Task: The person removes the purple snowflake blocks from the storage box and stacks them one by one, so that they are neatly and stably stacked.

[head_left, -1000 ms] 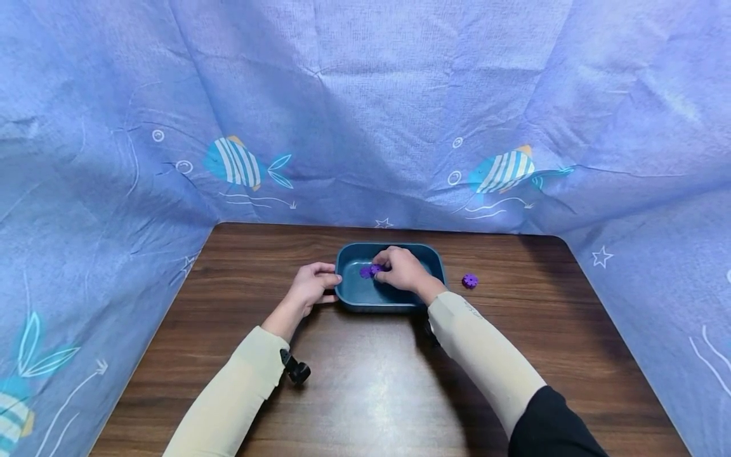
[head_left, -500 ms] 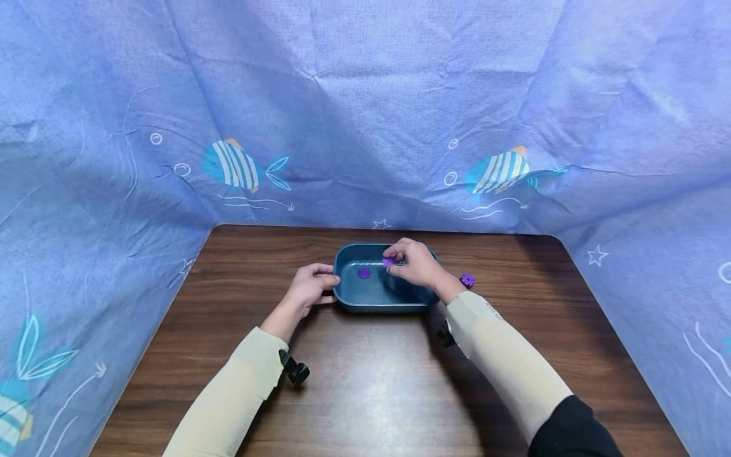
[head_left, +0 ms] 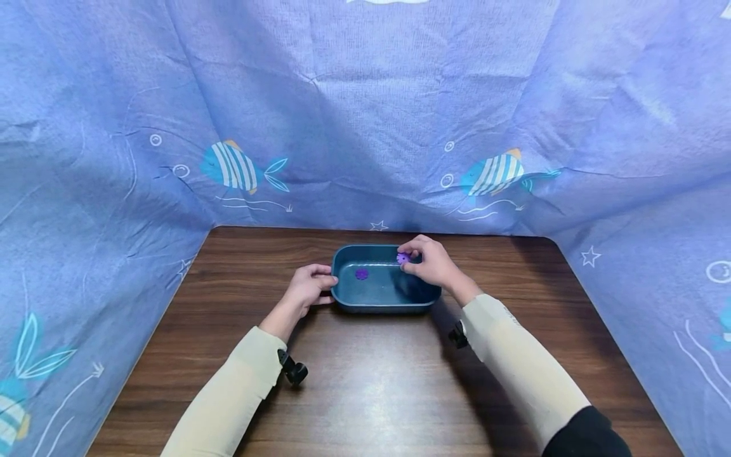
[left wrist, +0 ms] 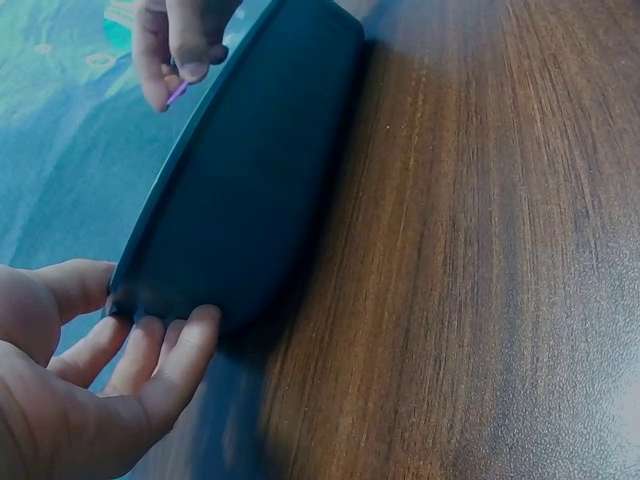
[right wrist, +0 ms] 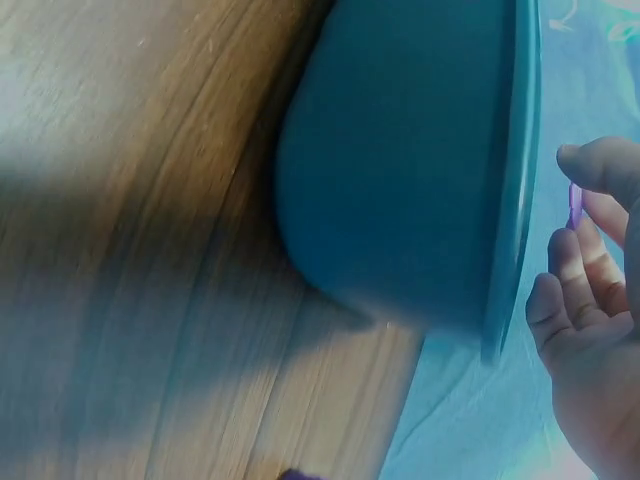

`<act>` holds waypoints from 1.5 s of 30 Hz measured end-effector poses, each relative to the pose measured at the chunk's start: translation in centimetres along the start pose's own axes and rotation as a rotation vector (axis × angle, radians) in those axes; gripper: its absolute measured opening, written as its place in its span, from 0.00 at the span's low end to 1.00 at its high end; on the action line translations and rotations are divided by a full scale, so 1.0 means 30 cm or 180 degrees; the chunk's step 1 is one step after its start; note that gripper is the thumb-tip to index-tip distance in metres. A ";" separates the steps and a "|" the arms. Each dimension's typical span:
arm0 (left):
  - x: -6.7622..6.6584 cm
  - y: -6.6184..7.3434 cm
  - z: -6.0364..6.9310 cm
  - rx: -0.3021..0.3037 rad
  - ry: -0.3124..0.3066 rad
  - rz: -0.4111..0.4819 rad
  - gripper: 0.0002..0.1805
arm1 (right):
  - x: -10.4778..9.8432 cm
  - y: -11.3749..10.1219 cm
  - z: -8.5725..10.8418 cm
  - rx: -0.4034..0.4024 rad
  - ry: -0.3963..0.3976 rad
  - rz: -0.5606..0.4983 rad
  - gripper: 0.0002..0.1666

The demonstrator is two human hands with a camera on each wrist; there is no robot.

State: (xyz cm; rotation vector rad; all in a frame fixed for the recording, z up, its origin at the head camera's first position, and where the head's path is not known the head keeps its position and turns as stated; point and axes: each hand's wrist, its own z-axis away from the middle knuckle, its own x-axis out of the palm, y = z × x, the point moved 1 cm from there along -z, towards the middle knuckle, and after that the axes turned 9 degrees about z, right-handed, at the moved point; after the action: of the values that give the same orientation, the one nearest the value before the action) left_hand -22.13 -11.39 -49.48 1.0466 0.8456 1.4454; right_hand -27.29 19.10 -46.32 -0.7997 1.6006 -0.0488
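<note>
My left hand (head_left: 308, 287) grips the left end of a dark teal plastic basin (head_left: 382, 308), its thumb at the rim and its fingers against the outer wall. In the left wrist view those fingertips (left wrist: 205, 318) touch the basin's side. Over the basin's right half, my right hand (head_left: 432, 261) pinches a purple notched disc (head_left: 403, 258) between thumb and fingers. The right wrist view shows the held disc (right wrist: 575, 205) edge-on, above the rim. A second purple notched disc (head_left: 362, 274) lies on the basin floor, left of its middle.
The basin stands on a dark wood-grain table (head_left: 365, 374) near its far edge. A sliver of another purple piece (right wrist: 298, 475) shows on the table in the right wrist view. A blue curtain (head_left: 365, 127) with fish prints rises behind.
My right hand has lifted the purple disc away from the other one and carried it to the right. The piece on the table is now hidden in the head view. The left hand stays put.
</note>
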 end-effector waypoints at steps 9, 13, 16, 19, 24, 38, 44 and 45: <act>-0.003 -0.004 -0.005 -0.0014 0.0021 -0.0038 0.23 | -0.047 0.076 0.051 0.0085 0.0149 0.0015 0.20; -0.001 -0.001 -0.002 -0.0005 0.0015 -0.0061 0.23 | -0.066 0.118 0.079 0.0200 0.0158 0.0039 0.20; -0.002 0.000 0.000 0.0002 0.0004 -0.0067 0.23 | -0.079 0.144 0.099 0.0246 0.0205 0.0047 0.20; -0.003 0.001 0.002 0.0000 -0.0003 -0.0063 0.23 | -0.089 0.167 0.115 0.0242 0.0272 0.0053 0.19; -0.003 0.000 -0.001 -0.0004 -0.0001 -0.0060 0.22 | -0.099 0.207 0.140 0.0252 0.0331 0.0080 0.18; -0.003 -0.003 -0.002 -0.0019 -0.0008 -0.0046 0.22 | -0.128 0.295 0.227 0.0680 0.0271 0.0033 0.16; -0.004 -0.002 0.002 0.0000 0.0001 -0.0053 0.23 | -0.125 0.344 0.260 0.0761 0.0217 0.0032 0.15; -0.003 -0.001 0.002 0.0006 -0.0002 -0.0053 0.23 | -0.123 0.352 0.266 0.0770 0.0216 0.0035 0.15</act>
State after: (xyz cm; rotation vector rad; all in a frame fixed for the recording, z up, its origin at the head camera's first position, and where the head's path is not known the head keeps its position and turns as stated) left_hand -22.06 -11.49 -49.52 1.0391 0.8537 1.4305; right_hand -25.15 32.22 -49.79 -0.6065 1.6262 -0.2592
